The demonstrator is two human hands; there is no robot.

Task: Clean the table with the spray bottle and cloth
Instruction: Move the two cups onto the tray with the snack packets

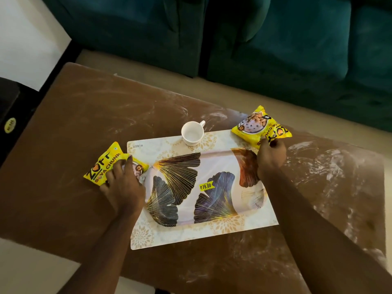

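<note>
Evidently clearing first: left hand point(121, 185) grips left packet point(101, 164), right hand point(271, 155) pinches right packet point(257, 126). Next: lift both off smeared bench point(63, 134); spray bottle and cloth unseen.

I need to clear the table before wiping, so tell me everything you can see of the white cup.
The white cup looks like glazed ceramic, with one loop handle pointing away to the right. It stands upright and its inside looks empty. It sits at the far edge of the patterned placemat, seemingly straddling that edge onto the brown table, just beyond the leaf-printed tray. Neither hand touches it: the left hand grips the left yellow packet, the right hand pinches the right yellow packet.
</note>
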